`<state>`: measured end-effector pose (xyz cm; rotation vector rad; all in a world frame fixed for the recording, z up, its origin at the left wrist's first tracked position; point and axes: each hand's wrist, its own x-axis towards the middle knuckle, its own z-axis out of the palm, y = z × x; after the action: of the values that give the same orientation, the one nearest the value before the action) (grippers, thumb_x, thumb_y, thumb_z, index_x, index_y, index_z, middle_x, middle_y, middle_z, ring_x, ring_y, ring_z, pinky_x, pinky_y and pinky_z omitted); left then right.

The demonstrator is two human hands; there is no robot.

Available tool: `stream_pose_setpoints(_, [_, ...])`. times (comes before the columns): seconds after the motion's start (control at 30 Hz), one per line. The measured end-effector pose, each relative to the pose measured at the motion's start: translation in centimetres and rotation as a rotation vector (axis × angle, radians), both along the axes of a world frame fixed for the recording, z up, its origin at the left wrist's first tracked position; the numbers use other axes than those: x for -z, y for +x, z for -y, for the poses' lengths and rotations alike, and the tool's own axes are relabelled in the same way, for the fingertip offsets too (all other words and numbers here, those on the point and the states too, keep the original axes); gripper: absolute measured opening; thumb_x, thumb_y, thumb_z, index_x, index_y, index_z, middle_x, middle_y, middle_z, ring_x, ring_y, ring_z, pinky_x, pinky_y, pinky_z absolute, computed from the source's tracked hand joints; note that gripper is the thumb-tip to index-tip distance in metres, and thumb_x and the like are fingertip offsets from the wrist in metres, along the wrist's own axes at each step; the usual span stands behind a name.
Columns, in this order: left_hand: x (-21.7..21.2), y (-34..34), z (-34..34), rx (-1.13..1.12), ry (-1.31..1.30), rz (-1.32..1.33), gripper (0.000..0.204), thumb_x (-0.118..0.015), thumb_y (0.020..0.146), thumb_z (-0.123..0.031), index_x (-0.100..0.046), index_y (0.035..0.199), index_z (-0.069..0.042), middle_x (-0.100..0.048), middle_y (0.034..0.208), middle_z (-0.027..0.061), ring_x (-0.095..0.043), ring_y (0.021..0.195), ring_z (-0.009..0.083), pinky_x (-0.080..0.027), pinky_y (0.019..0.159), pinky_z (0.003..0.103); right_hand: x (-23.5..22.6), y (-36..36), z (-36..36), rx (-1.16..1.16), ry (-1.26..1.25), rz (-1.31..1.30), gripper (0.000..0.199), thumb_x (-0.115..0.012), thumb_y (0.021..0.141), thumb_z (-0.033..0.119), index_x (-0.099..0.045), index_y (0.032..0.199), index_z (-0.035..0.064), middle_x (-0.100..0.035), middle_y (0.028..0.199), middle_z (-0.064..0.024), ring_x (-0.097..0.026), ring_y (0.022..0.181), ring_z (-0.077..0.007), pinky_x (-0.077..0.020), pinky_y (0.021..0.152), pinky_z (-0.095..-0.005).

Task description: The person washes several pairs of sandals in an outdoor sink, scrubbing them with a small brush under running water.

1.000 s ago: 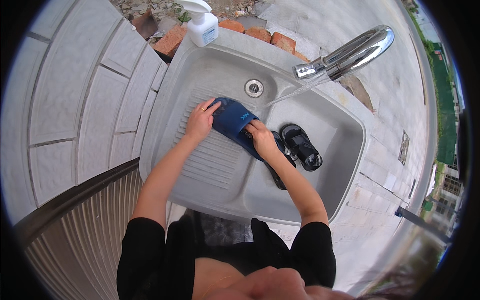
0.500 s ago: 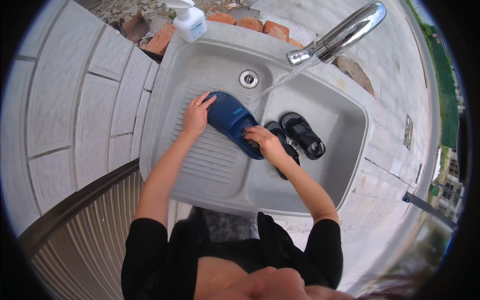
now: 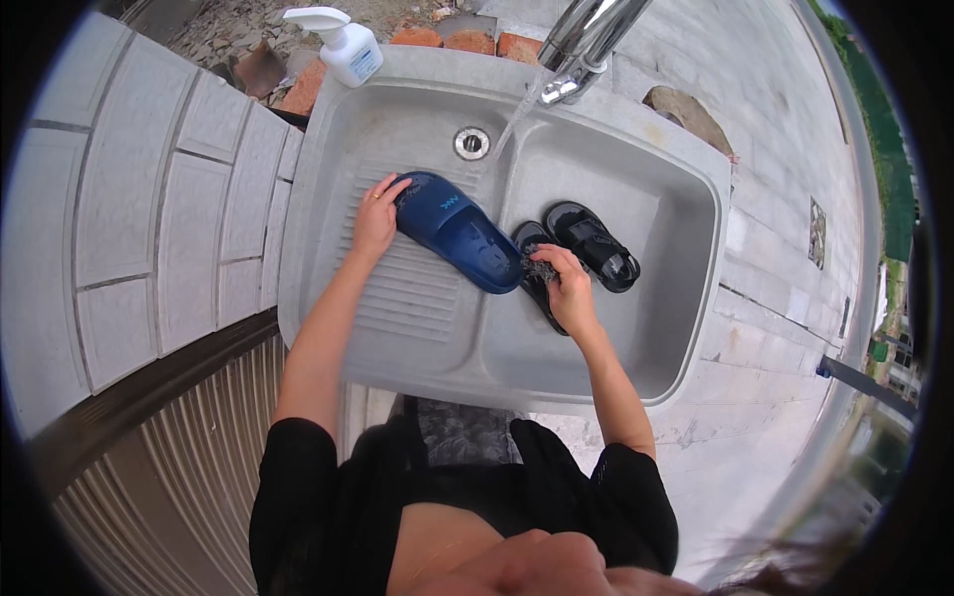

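Observation:
A dark blue slide slipper [image 3: 459, 230] lies across the ribbed left basin, its heel end reaching over the divider. My left hand [image 3: 378, 214] grips the slipper's strap end, fingers over the top and a ring on one finger. Just off the heel end, my right hand [image 3: 566, 285] pinches a grey wire scouring pad [image 3: 538, 266]. Under and beside that hand, two black sandals sit in the right basin; one sandal [image 3: 593, 247] shows fully, while the other sandal [image 3: 548, 301] is partly hidden.
A chrome faucet [image 3: 586, 50] at the back runs a thin stream near the divider. The grey double sink [image 3: 636, 134] has a metal drain [image 3: 471, 143] in its left basin. A white pump bottle [image 3: 348, 52] stands at the back left corner. A block wall [image 3: 179, 199] rises along the left.
My right hand has drawn the scouring pad off the slipper's footbed to the right. My left hand still holds the slipper. The faucet spout appears swung leftward, and the view has shifted slightly.

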<state>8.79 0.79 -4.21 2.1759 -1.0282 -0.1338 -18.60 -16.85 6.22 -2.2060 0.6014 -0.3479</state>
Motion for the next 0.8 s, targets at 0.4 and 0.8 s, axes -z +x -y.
stream_pose_setpoints(0.4, [-6.2, 0.6, 6.6, -0.279, 0.147, -0.699, 0.05, -0.08, 0.064, -0.028, -0.061, 0.1, 0.003, -0.064, 0.092, 0.0119, -0.06, 0.082, 0.0156, -0.047, 0.074, 0.027, 1.5, -6.4, -4.5, 0.252, 0.331, 0.116, 0.029, -0.062, 0.073, -0.006, -0.056, 0.1, 0.0027, -0.056, 0.103, -0.0123, -0.056, 0.096, -0.0284, -0.0438, 0.083, -0.032])
stream_pose_setpoints(0.8, [-11.7, 2.3, 7.9, -0.368, -0.141, -0.685, 0.036, -0.069, 0.079, -0.026, -0.063, 0.096, 0.005, -0.065, 0.084, 0.0065, -0.057, 0.074, 0.0111, -0.044, 0.068, 0.025, 3.9, -4.6, -7.5, 0.149, 0.477, 0.124, 0.028, -0.06, 0.075, -0.003, -0.057, 0.102, 0.0046, -0.056, 0.104, -0.0139, -0.059, 0.09, -0.0321, -0.0476, 0.077, -0.035])
